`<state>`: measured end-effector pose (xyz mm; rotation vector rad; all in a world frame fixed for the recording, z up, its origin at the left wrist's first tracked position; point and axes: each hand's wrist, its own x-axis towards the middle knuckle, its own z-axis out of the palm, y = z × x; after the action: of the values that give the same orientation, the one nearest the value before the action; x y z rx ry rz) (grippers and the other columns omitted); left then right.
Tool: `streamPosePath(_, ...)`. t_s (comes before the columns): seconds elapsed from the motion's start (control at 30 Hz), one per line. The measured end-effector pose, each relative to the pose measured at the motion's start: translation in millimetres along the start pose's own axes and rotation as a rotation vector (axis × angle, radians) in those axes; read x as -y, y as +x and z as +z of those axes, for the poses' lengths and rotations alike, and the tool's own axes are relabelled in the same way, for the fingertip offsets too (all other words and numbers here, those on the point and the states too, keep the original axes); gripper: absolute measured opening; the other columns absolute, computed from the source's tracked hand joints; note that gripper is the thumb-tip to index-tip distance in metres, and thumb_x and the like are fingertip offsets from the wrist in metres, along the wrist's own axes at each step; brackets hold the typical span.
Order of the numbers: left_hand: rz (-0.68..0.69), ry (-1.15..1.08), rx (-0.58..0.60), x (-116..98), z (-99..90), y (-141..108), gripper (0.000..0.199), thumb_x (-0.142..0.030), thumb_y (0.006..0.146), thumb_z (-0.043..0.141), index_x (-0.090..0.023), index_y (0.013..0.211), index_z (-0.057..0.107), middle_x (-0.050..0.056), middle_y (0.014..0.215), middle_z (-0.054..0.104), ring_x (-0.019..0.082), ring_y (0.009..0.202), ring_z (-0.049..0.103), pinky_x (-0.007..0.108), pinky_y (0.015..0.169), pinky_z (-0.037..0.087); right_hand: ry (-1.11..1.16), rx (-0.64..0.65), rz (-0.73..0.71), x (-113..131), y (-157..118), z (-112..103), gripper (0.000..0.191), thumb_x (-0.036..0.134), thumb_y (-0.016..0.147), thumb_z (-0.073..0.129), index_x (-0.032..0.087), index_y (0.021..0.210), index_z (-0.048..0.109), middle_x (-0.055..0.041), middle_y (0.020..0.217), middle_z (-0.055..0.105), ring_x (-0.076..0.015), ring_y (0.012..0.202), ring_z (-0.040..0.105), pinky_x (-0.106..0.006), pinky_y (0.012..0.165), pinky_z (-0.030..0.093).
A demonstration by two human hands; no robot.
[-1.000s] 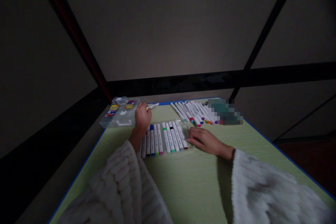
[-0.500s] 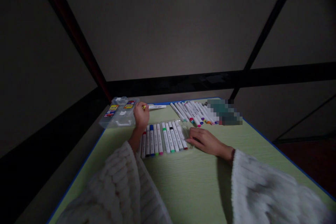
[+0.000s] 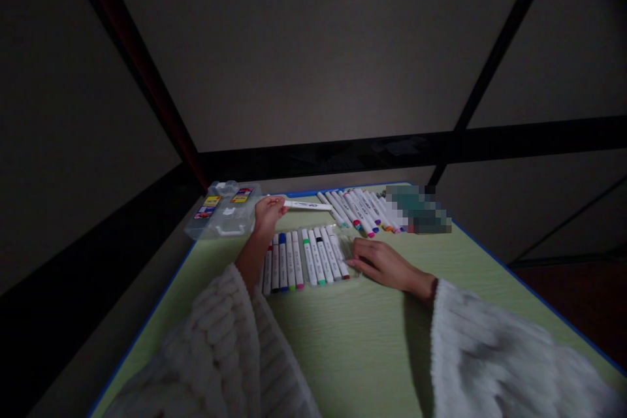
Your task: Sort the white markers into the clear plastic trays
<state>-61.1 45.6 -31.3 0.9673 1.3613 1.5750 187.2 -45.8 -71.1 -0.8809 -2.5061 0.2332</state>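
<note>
My left hand (image 3: 269,213) is closed on one end of a white marker (image 3: 308,206), which lies nearly level and points right above the table. Below it, a clear plastic tray (image 3: 353,270) holds several white markers side by side, with red, blue, green, black and pink marks on their caps or ends. My left forearm covers the tray's left end. At the tray's right edge, my right hand (image 3: 379,262) rests with its fingers bent and the thumb and fingertips gripping the rim.
A loose row of white markers (image 3: 360,209) with coloured ends lies at the back of the green table (image 3: 343,339). Beside it on the right is a blurred-out dark green item (image 3: 418,209). A clear plastic case (image 3: 228,222) with bright labels sits at the back left. A wall stands behind.
My left hand has shifted slightly right and lower, carrying the marker toward the loose row. The yellow at the marker's held end is now covered. My right hand stays in place.
</note>
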Motion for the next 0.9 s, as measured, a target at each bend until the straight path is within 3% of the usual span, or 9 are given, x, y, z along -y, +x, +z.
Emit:
streamPosePath(0.27,-0.098,-0.119,0.091,-7.4,10.2,-13.0,0.01,-0.009,0.07,0.06,-0.012,0.065,0.052,-0.003,0.055,0.053,0.003,0.048,0.051,0.017,0.055,0.046,0.015,-0.017,-0.034,4.0,1.5,-2.5,0.03,0.033,0.091,0.034,0.018,0.069,0.047,-0.0033,0.07,0.049,-0.0147,0.066,0.047,-0.026,0.061,0.038)
streamPosePath(0.63,-0.152,-0.14,0.141,6.5,22.3,-24.1,0.018,-0.012,0.07,0.063,-0.014,0.068,0.046,-0.005,0.048,0.053,0.004,0.041,0.051,0.015,0.046,0.041,-0.015,-0.024,-0.1,10.9,2.3,-1.2,0.03,0.03,0.092,0.033,0.016,0.07,0.05,-0.0036,0.069,0.05,-0.0141,0.065,0.047,-0.025,0.059,0.037)
streamPosePath(0.9,-0.12,-0.129,0.176,11.2,22.2,-25.2,0.019,-0.014,0.065,0.066,-0.014,0.063,0.047,-0.006,0.049,0.052,0.003,0.042,0.049,0.015,0.046,0.039,-0.104,-0.248,-0.066,12.6,0.0,-3.6,0.028,0.028,0.091,0.037,0.016,0.068,0.05,-0.0027,0.063,0.053,-0.0129,0.058,0.049,-0.024,0.056,0.036)
